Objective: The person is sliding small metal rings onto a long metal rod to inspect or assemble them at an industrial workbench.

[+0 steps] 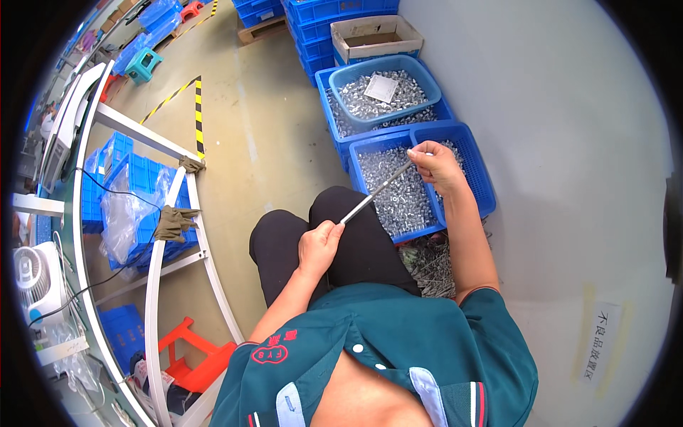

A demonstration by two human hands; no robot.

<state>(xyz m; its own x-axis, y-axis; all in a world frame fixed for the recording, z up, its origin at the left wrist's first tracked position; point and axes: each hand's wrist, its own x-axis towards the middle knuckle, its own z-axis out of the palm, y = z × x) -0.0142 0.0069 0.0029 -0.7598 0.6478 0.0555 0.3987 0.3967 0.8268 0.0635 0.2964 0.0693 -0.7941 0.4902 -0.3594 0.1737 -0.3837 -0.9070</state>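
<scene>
A thin silvery metal rod [366,201] slants across in front of my knees. My left hand [319,246] is closed round its lower end, above my lap. At the upper end, the thumb and fingers of my right hand [437,168] pinch the rod, over a blue bin [430,232] of small shiny metal pieces [398,203]. Near its middle the rod looks slightly thicker and brighter; I cannot tell whether a separate piece sits there. Beneath that bin, by my right forearm, lies a heap of thin metal rods [435,274].
Behind the near bin stands a light blue tub [434,91] of metal pieces with a white card [381,88]. A carton [409,34] and stacked blue crates [306,43] are farther back. A white frame [153,306] and red stool [188,356] are left; a wall [555,178] is right.
</scene>
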